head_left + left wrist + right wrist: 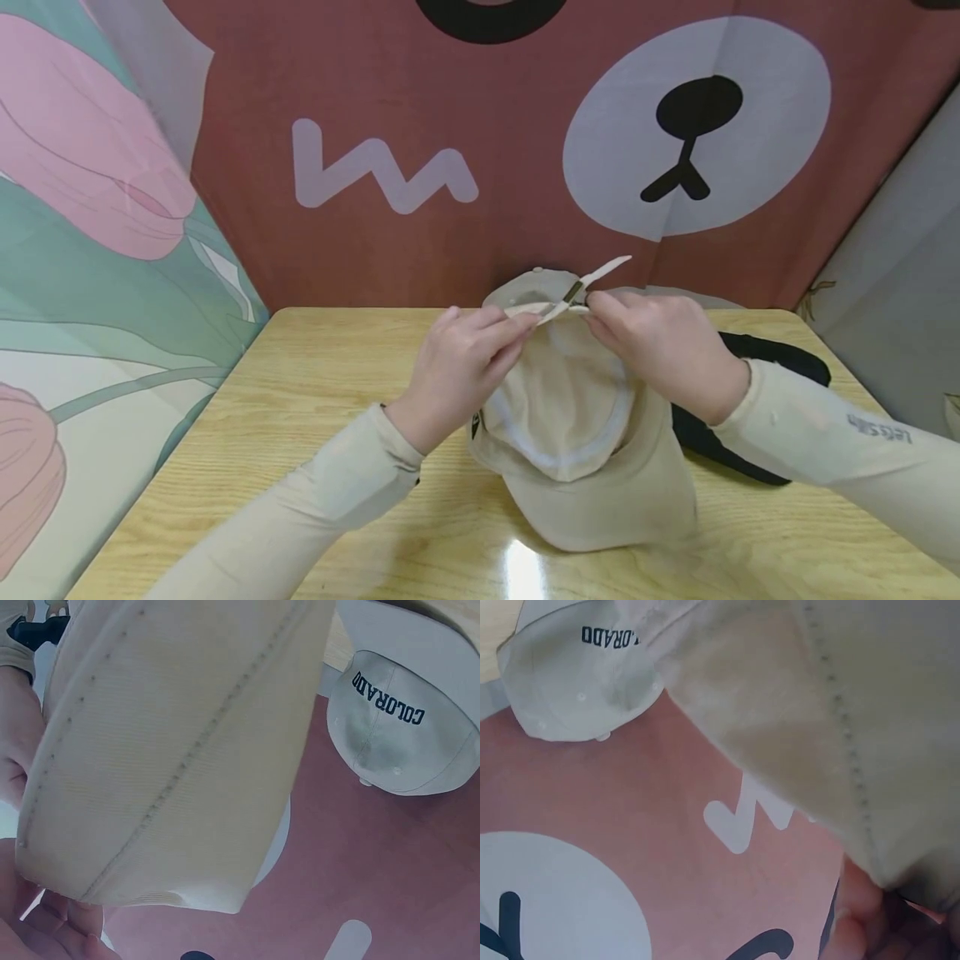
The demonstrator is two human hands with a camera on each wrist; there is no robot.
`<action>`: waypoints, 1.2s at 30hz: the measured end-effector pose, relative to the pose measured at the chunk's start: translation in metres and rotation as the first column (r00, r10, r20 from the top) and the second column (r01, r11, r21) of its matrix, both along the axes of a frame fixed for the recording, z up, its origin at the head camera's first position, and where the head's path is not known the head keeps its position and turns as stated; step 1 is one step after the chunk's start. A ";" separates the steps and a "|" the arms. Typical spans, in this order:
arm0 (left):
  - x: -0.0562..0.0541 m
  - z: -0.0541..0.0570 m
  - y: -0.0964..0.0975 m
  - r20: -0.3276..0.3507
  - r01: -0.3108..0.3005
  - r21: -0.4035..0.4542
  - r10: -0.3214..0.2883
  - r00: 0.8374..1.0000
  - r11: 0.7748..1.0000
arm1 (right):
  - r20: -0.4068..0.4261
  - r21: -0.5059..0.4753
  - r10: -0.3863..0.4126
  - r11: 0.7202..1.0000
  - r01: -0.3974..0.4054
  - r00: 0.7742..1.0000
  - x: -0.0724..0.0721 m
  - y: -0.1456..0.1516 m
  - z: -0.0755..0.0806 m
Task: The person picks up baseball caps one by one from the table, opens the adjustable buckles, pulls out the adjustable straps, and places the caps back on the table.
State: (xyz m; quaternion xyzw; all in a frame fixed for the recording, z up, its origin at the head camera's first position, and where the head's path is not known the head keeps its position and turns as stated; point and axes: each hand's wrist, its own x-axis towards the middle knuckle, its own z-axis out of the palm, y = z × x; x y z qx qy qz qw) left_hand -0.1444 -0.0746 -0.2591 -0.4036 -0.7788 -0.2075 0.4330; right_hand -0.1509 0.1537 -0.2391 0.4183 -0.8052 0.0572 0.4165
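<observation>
A beige baseball cap (570,400) is held up over the table, its inside facing me and its brim (600,508) pointing down toward me. Across its top edge runs the back strap (607,268), with a small dull metal buckle (573,292) on it and a loose end sticking up to the right. My left hand (468,362) pinches the left part of the strap near the buckle. On the other side, my right hand (667,350) pinches the strap's right part. Fabric of the cap (172,750) fills much of the left wrist view, hiding most of the fingers' grip.
Behind the held cap, a pale cap (405,727) with COLORADO lettering stands at the back of the wooden table (337,375). A black cap (780,358) lies to the right, partly under my right forearm. A printed cloth (375,250) hangs behind the table's far edge.
</observation>
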 end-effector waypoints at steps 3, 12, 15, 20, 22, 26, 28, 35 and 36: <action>0.000 0.000 0.000 -0.007 -0.003 -0.002 0.003 1.000 1.000 | 0.011 -0.003 0.000 1.000 0.000 1.000 0.000 0.001 -0.001; 0.000 -0.002 -0.001 -0.006 -0.004 -0.007 0.004 1.000 1.000 | 0.040 -0.005 0.002 1.000 -0.002 0.999 0.000 0.002 -0.001; 0.001 -0.002 -0.001 -0.006 -0.002 -0.006 0.002 1.000 1.000 | 0.039 -0.005 0.003 1.000 -0.002 0.999 0.000 0.002 -0.001; 0.001 -0.002 -0.002 -0.002 0.005 -0.002 -0.005 1.000 1.000 | 0.042 -0.008 0.004 1.000 -0.003 0.999 -0.001 0.003 -0.001; 0.001 -0.002 -0.002 0.002 0.007 0.000 -0.007 1.000 1.000 | 0.043 -0.010 0.004 1.000 -0.004 0.999 -0.001 0.003 -0.001; 0.002 -0.003 -0.003 0.005 0.003 -0.002 -0.003 1.000 1.000 | 0.041 -0.012 0.005 1.000 -0.004 0.999 -0.001 0.003 -0.001; 0.002 -0.003 -0.003 0.004 0.002 -0.004 -0.002 1.000 1.000 | 0.038 -0.012 0.004 1.000 -0.003 0.999 -0.001 0.003 -0.001; 0.002 -0.003 -0.004 -0.007 0.012 -0.001 -0.012 1.000 1.000 | 0.034 -0.012 -0.001 1.000 0.002 0.999 -0.001 0.003 -0.001; 0.002 -0.003 -0.004 -0.008 0.013 -0.001 -0.013 1.000 1.000 | 0.036 -0.012 -0.002 1.000 0.002 0.999 -0.001 0.003 -0.001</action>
